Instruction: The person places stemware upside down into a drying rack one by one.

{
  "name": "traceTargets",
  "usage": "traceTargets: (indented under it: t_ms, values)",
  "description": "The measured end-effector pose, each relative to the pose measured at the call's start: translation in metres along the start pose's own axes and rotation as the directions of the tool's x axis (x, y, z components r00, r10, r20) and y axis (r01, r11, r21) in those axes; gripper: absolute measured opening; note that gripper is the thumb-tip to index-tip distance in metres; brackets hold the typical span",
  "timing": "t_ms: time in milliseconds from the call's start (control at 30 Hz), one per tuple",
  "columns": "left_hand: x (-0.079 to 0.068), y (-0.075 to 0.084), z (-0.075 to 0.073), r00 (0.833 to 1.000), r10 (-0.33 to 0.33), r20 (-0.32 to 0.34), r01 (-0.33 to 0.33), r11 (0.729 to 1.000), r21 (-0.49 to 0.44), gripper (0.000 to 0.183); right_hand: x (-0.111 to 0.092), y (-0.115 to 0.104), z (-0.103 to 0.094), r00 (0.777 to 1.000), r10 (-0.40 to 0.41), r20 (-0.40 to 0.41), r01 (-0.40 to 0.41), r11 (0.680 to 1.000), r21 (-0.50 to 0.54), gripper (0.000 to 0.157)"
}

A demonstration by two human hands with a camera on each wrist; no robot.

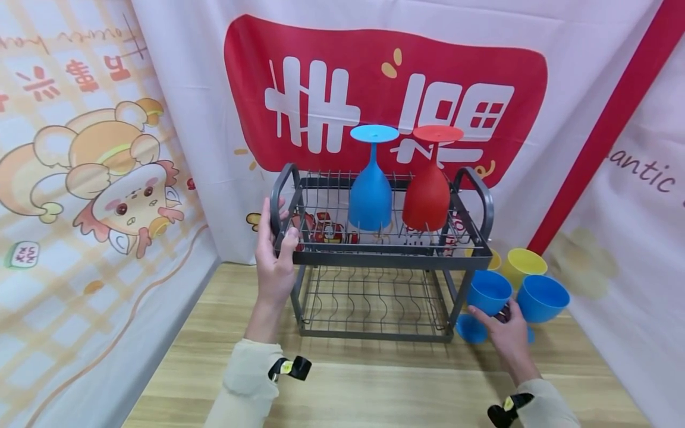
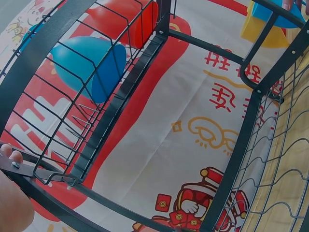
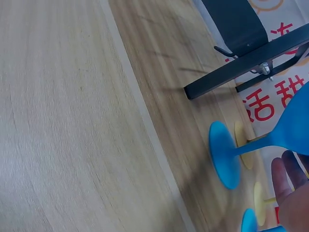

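Note:
At the left end of a two-tier dark metal dish rack, my left hand holds the frame, with its thumb in front and its fingers behind the side handle. On the right, my right hand has its thumb and fingers about the lower bowl of an upright blue goblet. That goblet's round foot appears close to the table. Upside down on the rack's upper tier stand another blue goblet and a red goblet. The lower tier has wavy wires.
Beside the held goblet stands another upright blue goblet. Behind it are a yellow goblet and a second yellow one, partly hidden by the rack. The wooden table meets printed cloth at the back and sides.

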State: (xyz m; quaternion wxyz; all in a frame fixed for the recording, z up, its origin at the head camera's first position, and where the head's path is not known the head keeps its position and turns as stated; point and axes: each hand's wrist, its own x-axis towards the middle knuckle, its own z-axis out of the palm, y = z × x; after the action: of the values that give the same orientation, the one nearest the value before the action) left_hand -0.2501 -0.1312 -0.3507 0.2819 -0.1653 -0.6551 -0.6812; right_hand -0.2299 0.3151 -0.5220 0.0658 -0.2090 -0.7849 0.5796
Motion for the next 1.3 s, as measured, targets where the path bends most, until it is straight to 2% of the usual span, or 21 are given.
traceTargets:
  t_ms: [133,333,600,733,867,967,1033,1167,1300]
  values:
    - [-0.001,0.0,0.0,1.0,-0.002,0.005,0.002,1.0,-0.009,0.07,-0.001,0.004,0.001,1.0,0.0,0.009,0.0,0.999,0.052,0.122]
    - [0.0,0.0,0.0,1.0,0.0,-0.001,0.0,1.0,0.001,0.069,-0.007,0.005,-0.001,1.0,-0.001,-0.022,0.002,0.998,0.065,0.122]
    - [0.0,0.0,0.0,1.0,0.002,0.003,-0.002,1.0,0.001,0.07,-0.026,0.001,-0.017,0.998,-0.042,-0.039,0.046,0.994,0.097,0.107]
    - [0.0,0.0,0.0,1.0,0.007,0.002,-0.007,1.0,-0.002,0.07,-0.04,-0.007,-0.024,0.996,-0.087,-0.032,0.089,0.993,0.082,0.099]
    - [0.0,0.0,0.0,1.0,0.01,0.001,-0.01,1.0,-0.005,0.07,-0.055,-0.016,-0.028,0.985,-0.169,-0.019,0.17,0.985,0.03,0.095]
    - [0.0,0.0,-0.001,1.0,0.01,0.001,-0.01,1.0,-0.004,0.07,-0.065,-0.024,-0.027,0.968,-0.249,-0.014,0.249,0.968,-0.034,0.094]
    - [0.0,0.0,-0.001,1.0,0.008,0.0,-0.008,1.0,-0.002,0.069,-0.071,-0.028,-0.026,0.95,-0.312,-0.014,0.309,0.946,-0.101,0.095]
    - [0.0,0.0,-0.001,1.0,0.006,0.002,-0.006,1.0,-0.002,0.07,-0.081,-0.033,-0.02,0.898,-0.44,0.016,0.433,0.876,-0.212,0.097]
    - [0.0,0.001,-0.001,1.0,0.001,0.004,-0.001,1.0,-0.004,0.07,-0.09,-0.04,-0.011,0.849,-0.523,0.079,0.524,0.812,-0.258,0.098]
